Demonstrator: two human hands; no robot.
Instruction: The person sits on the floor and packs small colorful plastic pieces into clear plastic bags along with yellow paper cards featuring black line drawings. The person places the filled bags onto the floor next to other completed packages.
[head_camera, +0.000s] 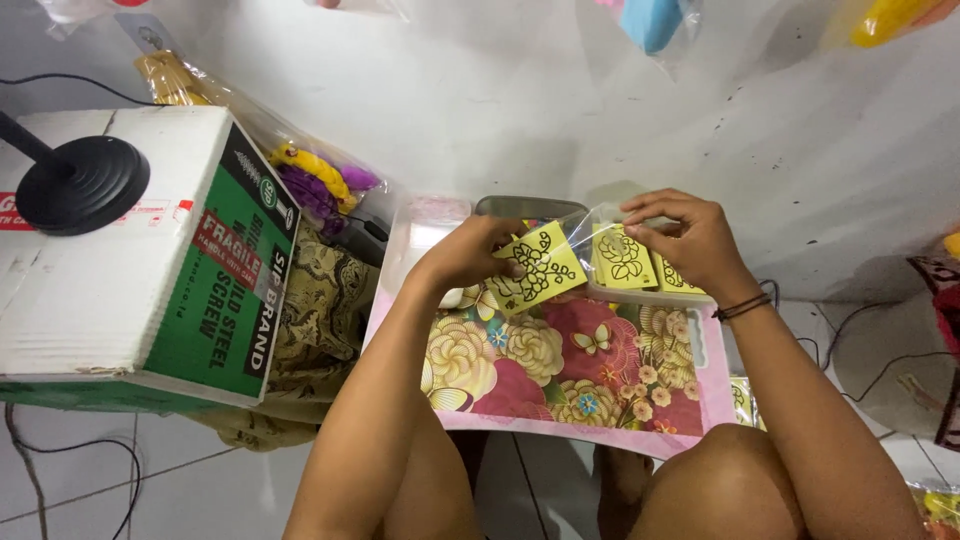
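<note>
Left hand (470, 252) pinching a yellow flower-pattern card (541, 268), tilted, its long axis aimed up-right at the clear plastic bag (590, 225). Right hand (690, 240) closed on bag's mouth, just beside, above the floral lap desk (560, 370).

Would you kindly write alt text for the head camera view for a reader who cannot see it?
A seated person's left hand holds a yellow card with a black floral outline, while the right hand grips a clear plastic bag holding similar cards. Both hover over a flowered pink tray; a cardboard box stands alongside.
</note>
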